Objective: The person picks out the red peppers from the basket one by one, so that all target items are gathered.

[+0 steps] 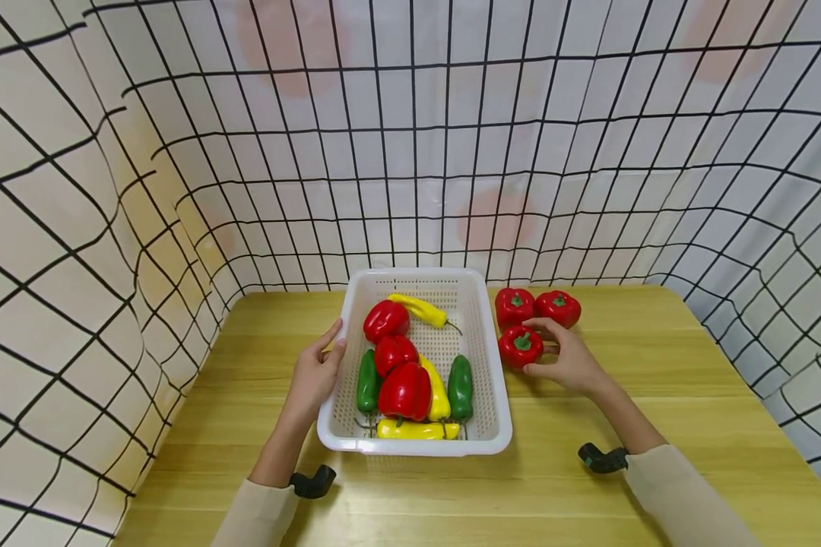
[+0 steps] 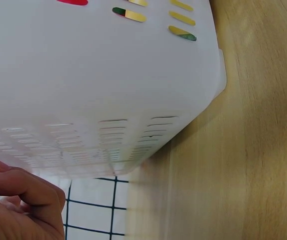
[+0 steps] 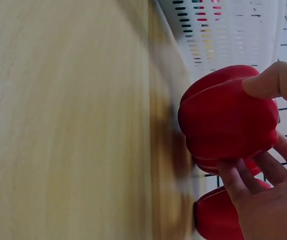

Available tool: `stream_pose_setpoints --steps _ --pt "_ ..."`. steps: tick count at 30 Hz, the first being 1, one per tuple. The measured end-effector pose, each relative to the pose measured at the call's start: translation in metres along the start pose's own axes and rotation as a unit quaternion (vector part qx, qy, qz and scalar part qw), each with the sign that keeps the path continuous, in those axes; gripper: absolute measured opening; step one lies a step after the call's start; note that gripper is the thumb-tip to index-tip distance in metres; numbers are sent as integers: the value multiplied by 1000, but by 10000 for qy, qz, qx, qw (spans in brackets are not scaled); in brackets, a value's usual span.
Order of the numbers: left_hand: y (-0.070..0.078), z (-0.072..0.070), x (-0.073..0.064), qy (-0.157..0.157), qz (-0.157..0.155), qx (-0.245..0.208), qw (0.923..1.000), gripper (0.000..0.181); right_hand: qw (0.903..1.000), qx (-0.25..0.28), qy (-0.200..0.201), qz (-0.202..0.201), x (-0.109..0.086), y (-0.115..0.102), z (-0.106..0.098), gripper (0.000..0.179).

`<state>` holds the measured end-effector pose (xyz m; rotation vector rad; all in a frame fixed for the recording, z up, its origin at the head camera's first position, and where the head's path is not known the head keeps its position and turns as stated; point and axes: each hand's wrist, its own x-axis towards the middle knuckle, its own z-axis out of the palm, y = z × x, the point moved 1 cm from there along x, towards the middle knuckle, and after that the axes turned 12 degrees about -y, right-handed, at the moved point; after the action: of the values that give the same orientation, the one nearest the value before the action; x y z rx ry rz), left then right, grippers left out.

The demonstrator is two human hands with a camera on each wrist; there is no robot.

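My right hand [image 1: 566,357] holds a red bell pepper [image 1: 520,347] just right of the white basket. In the right wrist view, the thumb lies on one side of this bell pepper [image 3: 228,115] and the fingers on the other. At the basket's left rim is my left hand [image 1: 316,372], gripping the edge with thumb and index finger; its bent fingers [image 2: 28,192] show beside the wall in the left wrist view. Inside the white basket [image 1: 499,410] lie red bell peppers [image 1: 407,391], yellow peppers [image 1: 419,431] and green peppers [image 1: 461,387].
Two more red bell peppers [image 1: 558,308] sit behind the held one, near the table's back edge. The wooden table [image 1: 629,334] is bordered at the back and sides by a white, black-gridded cloth [image 1: 410,152]. Each wrist wears a black camera mount [image 1: 603,459].
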<state>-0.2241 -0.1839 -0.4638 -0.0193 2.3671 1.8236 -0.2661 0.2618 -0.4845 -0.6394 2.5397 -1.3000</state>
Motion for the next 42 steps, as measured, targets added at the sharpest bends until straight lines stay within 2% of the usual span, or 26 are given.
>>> stream_pose_setpoints --steps 10,17,26,33,42 --pt "1 2 1 -64 -6 -47 10000 48 9997 209 89 -48 -1 8 -1 65" --pt "0 0 -1 0 -42 -18 10000 47 9996 122 171 -205 -3 6 -2 71" --pt "1 0 0 -49 60 -24 10000 48 9990 -199 370 -160 -11 -7 -7 69" --pt "0 0 0 10 5 -16 10000 48 9971 -263 611 -357 -8 -21 -11 66" --pt "0 0 0 20 -18 -63 10000 47 9975 -69 406 -579 2 -52 -4 68"
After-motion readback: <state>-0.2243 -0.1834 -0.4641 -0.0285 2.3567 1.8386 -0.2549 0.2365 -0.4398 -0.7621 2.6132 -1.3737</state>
